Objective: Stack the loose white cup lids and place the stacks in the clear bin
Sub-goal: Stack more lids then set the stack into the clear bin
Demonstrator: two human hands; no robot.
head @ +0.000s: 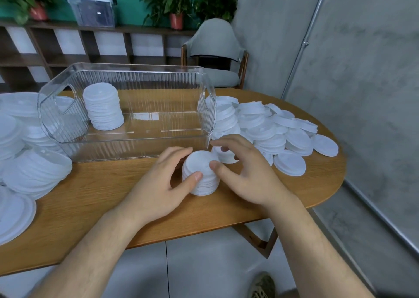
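A single wide-angle view from the person's head looks forward and down across the table (pixel 102 191) from its near edge, close enough that both forearms fill the lower frame. The left hand (pixel 158 184) and right hand (pixel 249 175) sit centre-frame at a lid stack (pixel 200 164), the clear bin (pixel 127 149) just beyond, and a shelf (pixel 68 59) far behind.
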